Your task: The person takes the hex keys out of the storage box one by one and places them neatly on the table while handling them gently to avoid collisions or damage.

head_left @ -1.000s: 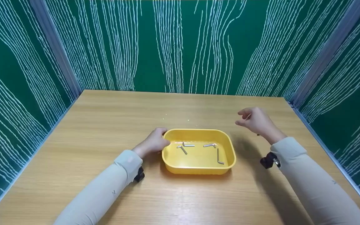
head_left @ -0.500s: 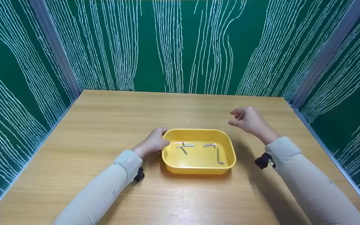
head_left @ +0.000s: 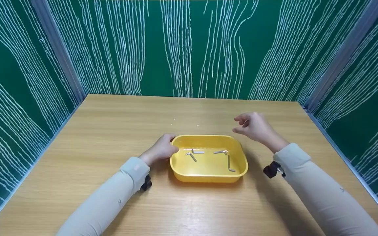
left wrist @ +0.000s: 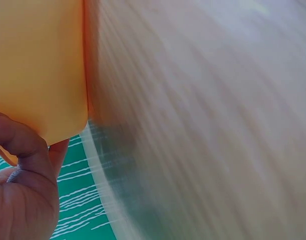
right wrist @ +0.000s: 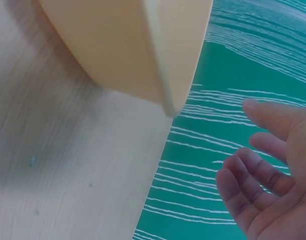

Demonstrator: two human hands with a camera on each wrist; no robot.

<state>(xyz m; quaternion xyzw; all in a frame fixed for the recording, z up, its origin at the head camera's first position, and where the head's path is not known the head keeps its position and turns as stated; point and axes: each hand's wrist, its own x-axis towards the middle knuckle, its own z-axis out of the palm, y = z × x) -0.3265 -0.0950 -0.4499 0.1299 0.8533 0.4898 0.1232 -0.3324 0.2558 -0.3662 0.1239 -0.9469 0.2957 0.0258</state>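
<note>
A yellow plastic tub (head_left: 208, 178) stands on the wooden table, its rim rounded at the corners. Several small L-shaped hex keys (head_left: 229, 164) lie apart from one another on its floor. My left hand (head_left: 160, 149) grips the tub's left end, thumb over the rim; the left wrist view shows the fingers (left wrist: 25, 142) against the tub's outer wall. My right hand (head_left: 256, 127) is raised beyond the tub's far right corner. Its fingers are loosely bent with nothing between them, and the right wrist view shows the bare palm (right wrist: 288, 215) beside the tub.
Tiny pale specks (head_left: 198, 126) dot the wooden table (head_left: 116, 118) behind the tub. Green panels (head_left: 156, 49) with white wavy lines enclose the table at the back and both sides. A small black camera (head_left: 271, 169) hangs under the right sleeve.
My right hand has drifted left, closer to the tub's far right corner. The left hand, the tub and the hex keys have stayed in place.
</note>
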